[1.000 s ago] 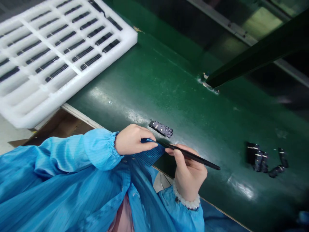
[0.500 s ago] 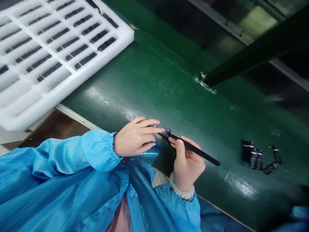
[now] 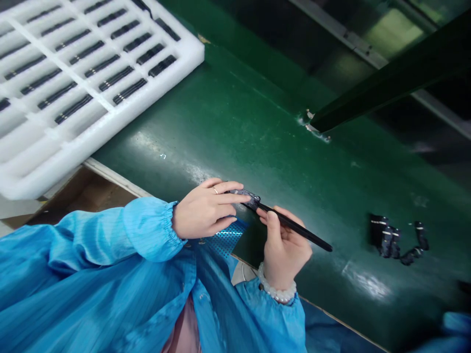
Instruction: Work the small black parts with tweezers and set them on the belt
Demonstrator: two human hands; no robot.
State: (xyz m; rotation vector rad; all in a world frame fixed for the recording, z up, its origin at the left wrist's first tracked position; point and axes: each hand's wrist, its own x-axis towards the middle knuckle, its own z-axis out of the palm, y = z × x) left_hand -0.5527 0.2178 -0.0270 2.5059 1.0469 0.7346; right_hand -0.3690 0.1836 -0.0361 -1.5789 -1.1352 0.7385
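My right hand (image 3: 285, 250) is closed around a long slim black stick-like piece (image 3: 307, 233), which slants down to the right past my fingers. At its upper left end lies a small dark, glossy flat part (image 3: 252, 200); whether the two are joined I cannot tell. My left hand (image 3: 206, 208) is palm down, fingers stretched and apart, with fingertips resting on that flat part and covering some of it. A blue dotted sheet (image 3: 225, 238) shows just below my left fingers.
At the upper left, a white foam tray (image 3: 154, 93) holds rows of black pieces in slots. Several small black parts with silvery bands (image 3: 386, 238) lie on the green tabletop (image 3: 235, 122) at right. A dark post (image 3: 353, 103) rises at the back. An open cardboard box (image 3: 84, 191) sits below the tray.
Both hands keep almost the same pose. The black stick-like piece and my right hand have shifted very slightly to the left.
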